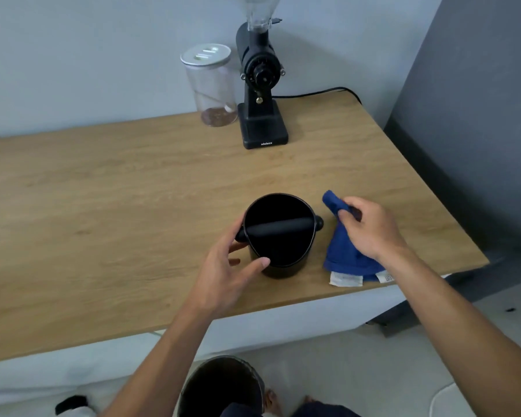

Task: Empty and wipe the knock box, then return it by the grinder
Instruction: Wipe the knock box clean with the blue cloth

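Knock box: a black round knock box (pixel 278 236) stands upright on the wooden table (pixel 103 206), near its front edge, with a dark bar across its open mouth; the inside reads only as black.
Left hand: the left hand (pixel 223 275) cups the box's near left side, thumb lying on the front rim and fingers curled round the wall below the bar's left end, gripping it.
Right hand: the right hand (pixel 370 227), just right of the box and clear of it, pinches a blue cloth (pixel 343 254) between thumb and fingers.
Cloth: its lower edge, with white tags, lies on the table beside the box.
Grinder: a black grinder (pixel 260 91) stands well behind, by the wall.
Jar: a clear lidded jar (pixel 211 85) sits just left of the grinder.
Bin: a dark bin (pixel 220 386) sits on the floor below the table edge.
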